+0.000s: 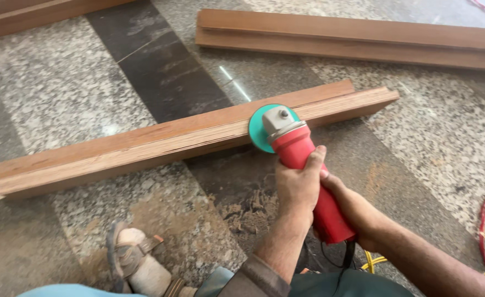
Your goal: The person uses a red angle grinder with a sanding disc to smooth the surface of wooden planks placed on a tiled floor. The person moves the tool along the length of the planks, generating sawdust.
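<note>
Both hands are closed around the red angle grinder (303, 165), the left hand (299, 184) forward near the head and the right hand (352, 212) at the rear of the body, with the green disc (260, 129) touching the near edge of the long wooden plank (160, 140) lying on the stone floor (61, 88). For a clean pass, I judge the disc should stay flat to the edge under light, even pressure, and the yellow cable (373, 262) should trail behind the tool.

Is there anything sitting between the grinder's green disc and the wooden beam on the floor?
Nothing visible does. The green disc of the red angle grinder already sits against the near edge of the wooden beam. The left hand and right hand both grip the grinder's body behind the disc, away from the contact point.
</note>
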